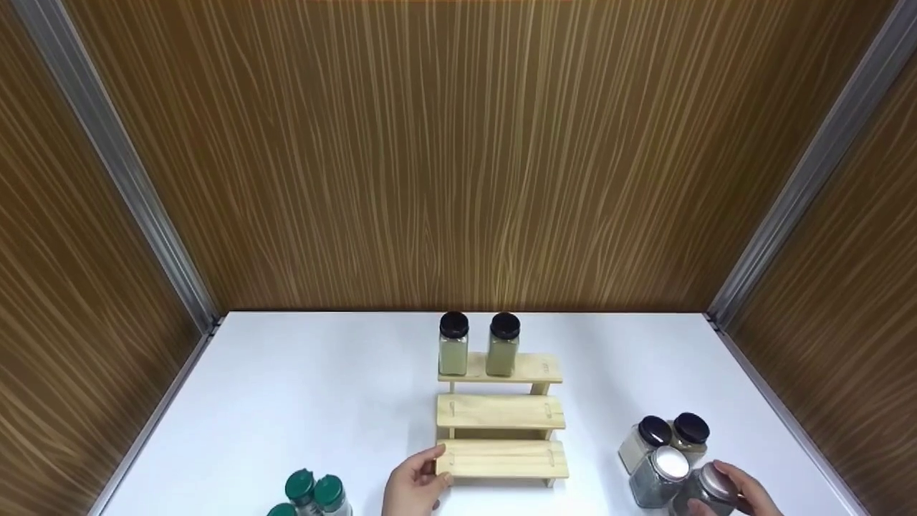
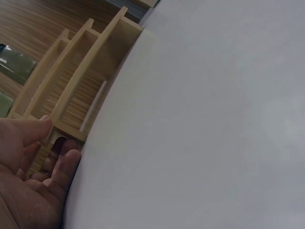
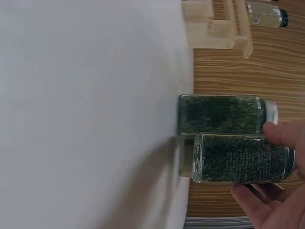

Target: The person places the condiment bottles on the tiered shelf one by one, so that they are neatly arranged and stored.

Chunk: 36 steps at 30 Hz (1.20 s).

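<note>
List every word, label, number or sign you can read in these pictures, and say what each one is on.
No text can be read.
Jar gripped by the right hand: faint print on the glass, too blurred to read.
Far jar: small label, too small to read.
Rack held by the left hand: no lettering.

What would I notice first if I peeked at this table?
A little wooden step rack in the middle of the white table, with two black-capped jars on its top step. The left hand holds its bottom corner, while the right hand grips a silver-capped jar at the right.
</note>
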{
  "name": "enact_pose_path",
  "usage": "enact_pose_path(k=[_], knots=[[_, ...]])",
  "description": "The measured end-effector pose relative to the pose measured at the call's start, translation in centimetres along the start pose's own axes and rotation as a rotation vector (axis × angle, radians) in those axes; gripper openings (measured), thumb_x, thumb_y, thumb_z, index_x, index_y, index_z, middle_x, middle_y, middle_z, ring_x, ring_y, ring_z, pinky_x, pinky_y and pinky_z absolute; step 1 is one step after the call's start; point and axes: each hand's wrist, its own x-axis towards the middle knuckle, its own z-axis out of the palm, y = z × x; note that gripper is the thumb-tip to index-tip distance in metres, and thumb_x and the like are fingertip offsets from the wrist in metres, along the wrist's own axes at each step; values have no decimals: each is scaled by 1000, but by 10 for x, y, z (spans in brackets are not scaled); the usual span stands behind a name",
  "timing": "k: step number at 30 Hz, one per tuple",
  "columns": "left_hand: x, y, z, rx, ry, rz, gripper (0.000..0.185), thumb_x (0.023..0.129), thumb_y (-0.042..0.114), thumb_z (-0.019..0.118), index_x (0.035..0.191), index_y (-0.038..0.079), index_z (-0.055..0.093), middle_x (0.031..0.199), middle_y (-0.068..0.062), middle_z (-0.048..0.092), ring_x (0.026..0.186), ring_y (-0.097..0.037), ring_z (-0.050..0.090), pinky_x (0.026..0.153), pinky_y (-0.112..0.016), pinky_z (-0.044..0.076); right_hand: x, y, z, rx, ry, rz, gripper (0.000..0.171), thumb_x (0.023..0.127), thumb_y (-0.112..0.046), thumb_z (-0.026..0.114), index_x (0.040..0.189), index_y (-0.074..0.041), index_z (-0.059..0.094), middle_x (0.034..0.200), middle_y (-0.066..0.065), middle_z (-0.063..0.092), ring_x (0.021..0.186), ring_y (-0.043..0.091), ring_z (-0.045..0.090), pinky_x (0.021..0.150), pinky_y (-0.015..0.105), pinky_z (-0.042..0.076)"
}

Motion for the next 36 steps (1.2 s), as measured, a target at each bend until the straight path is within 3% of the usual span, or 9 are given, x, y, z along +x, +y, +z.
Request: enact_pose_path(k=[2,5,10,13,17,22,29,36], knots=[[0,-1,0,-1,3,14,51,90,-1,80,139,-4,65,104,-7,66,84,-15,62,57,-24,51,2,-10,-5,-6,23,19,60,76,2,92,129,8,65,111,13,70,89,-14,52,76,2,40],[-1,-1,0,-8,4,31,51,90,-1,79,138,-5,65,104,-7,65,83,-15,62,56,-23,51,6,-25,-13,-17,27,32,61,76,2,91,131,7,65,116,21,70,87,-15,53,73,4,44],[0,-1,-1,-24,-4,34,51,90,-1,79,139,-5,64,105,-8,65,82,-15,61,55,-22,50,17,-45,-25,6,-25,6,62,76,6,89,132,10,64,109,21,70,81,-11,56,56,21,54],[-1,-1,-2,-29,-8,35,51,90,-1,78,139,-5,64,105,-8,64,81,-15,60,55,-22,50,21,-57,-29,18,18,-40,63,70,10,90,129,8,68,104,-2,70,77,-11,56,52,19,54],[-2,0,-2,-31,-7,29,50,91,-2,78,139,-5,64,106,-8,64,80,-14,60,56,-22,50,25,-76,-28,59,107,-108,64,63,14,92,124,3,74,102,-34,59,79,-15,58,53,12,53],[-1,1,0,-22,-3,21,50,90,-2,79,138,-4,65,104,-7,67,83,-14,63,57,-22,51,33,-97,-24,78,89,-134,61,66,10,93,124,-1,76,107,-39,57,85,-16,58,59,8,52],[0,1,1,-6,11,10,50,90,-1,80,138,-2,66,104,-4,69,84,-16,62,60,-24,52,50,-120,-3,171,13,-189,62,69,13,92,126,-2,75,109,-28,65,87,-7,63,67,10,54],[0,-1,1,-15,6,43,49,91,-1,79,138,-3,66,104,-4,69,83,-15,61,59,-24,52,68,-135,29,191,-69,-178,60,77,6,91,133,-6,73,118,16,74,93,-5,62,68,12,54]])
